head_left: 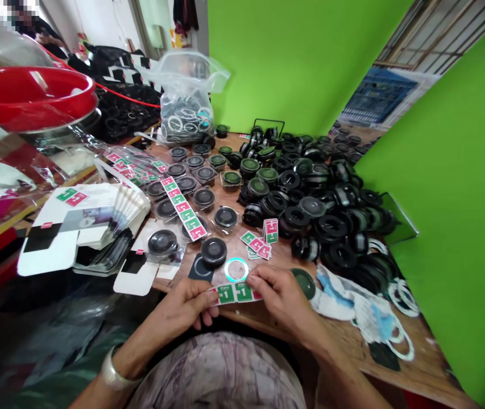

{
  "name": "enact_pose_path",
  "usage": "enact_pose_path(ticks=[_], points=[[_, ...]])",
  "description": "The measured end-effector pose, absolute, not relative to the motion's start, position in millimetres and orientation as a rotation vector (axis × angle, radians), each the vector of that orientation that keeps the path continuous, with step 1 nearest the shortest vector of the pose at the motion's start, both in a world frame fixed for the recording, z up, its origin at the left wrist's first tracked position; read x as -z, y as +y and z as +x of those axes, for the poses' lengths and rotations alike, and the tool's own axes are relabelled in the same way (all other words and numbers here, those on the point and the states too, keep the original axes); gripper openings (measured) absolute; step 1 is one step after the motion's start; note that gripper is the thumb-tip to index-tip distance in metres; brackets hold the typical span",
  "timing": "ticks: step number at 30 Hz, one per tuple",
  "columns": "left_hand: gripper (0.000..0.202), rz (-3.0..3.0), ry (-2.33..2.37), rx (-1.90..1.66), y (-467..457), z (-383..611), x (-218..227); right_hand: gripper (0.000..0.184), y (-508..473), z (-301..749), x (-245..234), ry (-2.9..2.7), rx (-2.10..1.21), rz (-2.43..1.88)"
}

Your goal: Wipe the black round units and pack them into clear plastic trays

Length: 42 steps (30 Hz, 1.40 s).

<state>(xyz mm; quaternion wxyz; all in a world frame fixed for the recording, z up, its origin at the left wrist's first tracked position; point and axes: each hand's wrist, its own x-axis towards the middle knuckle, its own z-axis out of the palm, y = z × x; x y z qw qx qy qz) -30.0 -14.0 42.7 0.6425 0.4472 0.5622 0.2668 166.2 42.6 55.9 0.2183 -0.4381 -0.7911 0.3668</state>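
A strip of green and red stickers (234, 293) is stretched between my two hands at the table's front edge. My left hand (194, 301) pinches its left end between thumb and fingers. The right end is gripped by my right hand (277, 289). Just beyond the strip lies a shiny white ring (236, 270), close to my right fingers. A round black lens-like part (214, 251) rests on a dark card (199, 268) beyond my left hand. Small cut stickers (257, 245) lie farther back, and one folded sticker piece (270, 229) stands beside them.
Black ring-shaped parts (331, 227) are heaped at the right. Wrapped round parts (186, 183) and a long sticker strip (183, 208) lie at centre-left. Flat white boxes (54, 227) are stacked left. A bag of rings (187, 108) stands behind; cloth (353, 307) lies right.
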Motion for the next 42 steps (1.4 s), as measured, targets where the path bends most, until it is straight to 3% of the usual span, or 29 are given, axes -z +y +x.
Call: enact_pose_path(ticks=[4,8,12,16,21,28,34,37,42], points=[[0.043,1.007,1.298,-0.622,-18.1,-31.6,-40.1,0.026,46.5,164.2,-55.8,-2.245,-1.047,-1.119],[0.045,0.963,1.443,-0.772,-32.5,-44.7,-34.5,0.033,50.6,170.8,-54.2,-2.023,-0.795,-1.24],[0.05,0.834,1.569,-0.84,-41.9,-53.3,-22.8,0.027,62.4,192.3,-57.5,-1.713,-0.593,-1.353],[0.049,0.848,1.43,-0.886,-25.0,-22.7,-14.2,0.02,77.9,188.7,-60.2,-2.185,-0.426,-1.449],[0.074,0.844,1.34,-1.006,-10.6,4.1,-3.5,0.024,83.0,166.6,-56.8,-2.638,-0.08,-1.604],[0.042,0.924,1.365,-0.95,-37.8,-17.0,1.4,0.025,14.8,144.7,-4.2,-2.565,-0.137,-1.197],[0.033,1.561,1.613,-0.959,-39.1,-8.9,2.3,0.022,-3.8,158.3,25.1,-2.456,0.074,-1.08],[0.04,1.991,1.72,-0.826,-23.3,1.4,4.3,0.02,-0.4,166.6,20.4,-2.444,0.124,-1.092],[0.058,2.246,1.775,-0.251,3.9,18.0,-0.2,0.023,-4.8,169.5,16.9,-2.429,0.076,-1.08]])
